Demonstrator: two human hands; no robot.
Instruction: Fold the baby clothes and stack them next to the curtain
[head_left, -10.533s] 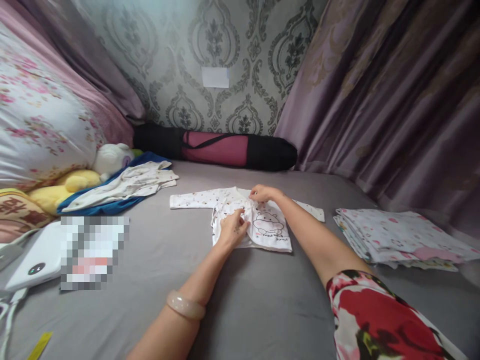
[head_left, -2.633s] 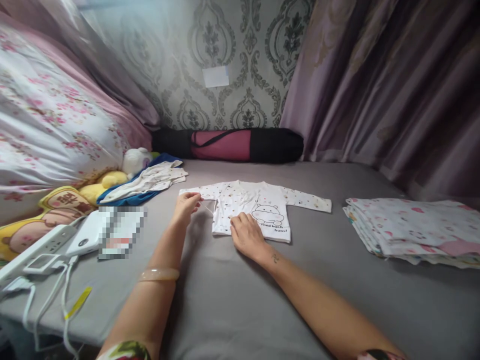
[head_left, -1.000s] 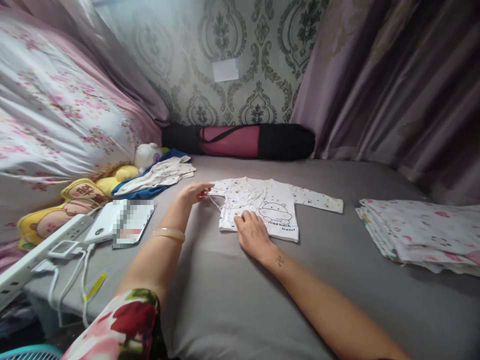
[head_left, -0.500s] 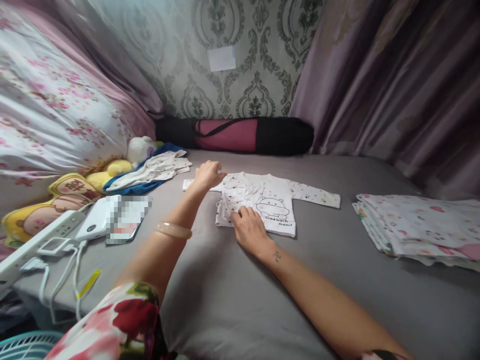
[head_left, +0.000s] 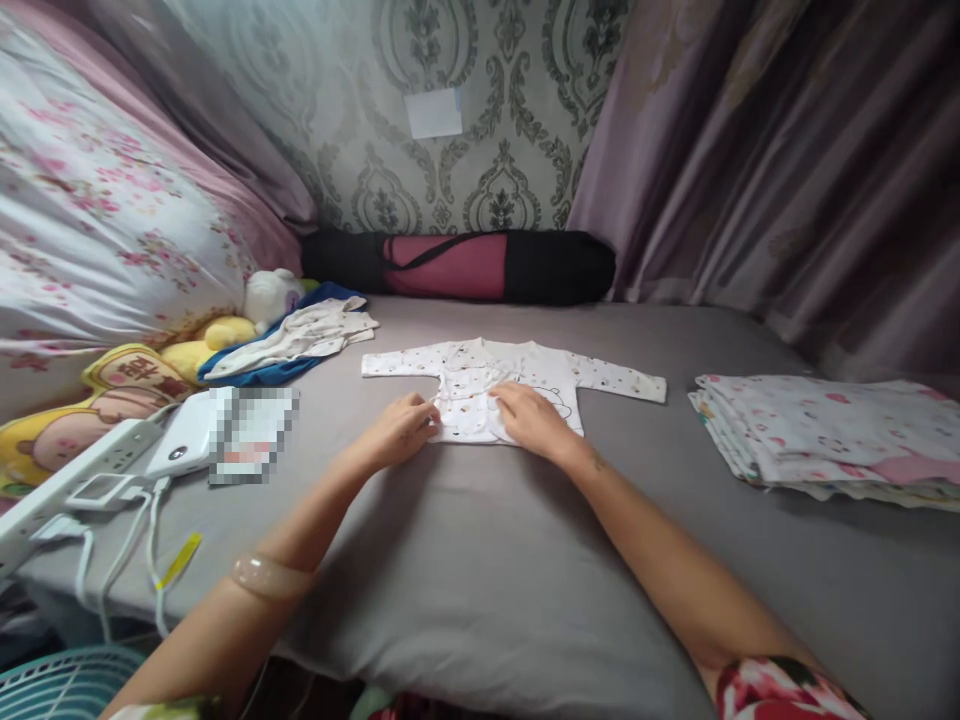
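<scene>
A white long-sleeved baby shirt (head_left: 465, 410) lies spread on the grey bed sheet, its sleeves stretched out to both sides. Small coloured prints dot it, and an outlined animal drawing is partly covered by my right hand (head_left: 531, 418). That hand rests on the middle of the shirt front, its fingers drawn together on the fabric. At the shirt's lower left edge, my left hand (head_left: 405, 432) has its fingers curled in a pinch on the side of the cloth. A pale bangle (head_left: 271, 577) circles my left forearm.
Folded printed cloths (head_left: 832, 435) are stacked on the right. To the left lie a power strip (head_left: 75, 480) with cables, a white device (head_left: 187, 435), plush toys (head_left: 127, 385) and blue and white clothes (head_left: 300, 340). A black and pink long bag (head_left: 450, 268) lies along the wall.
My left hand has come down from the left sleeve to the shirt's lower left side. My right hand has shifted slightly up and right over the drawing. The left sleeve now lies straighter.
</scene>
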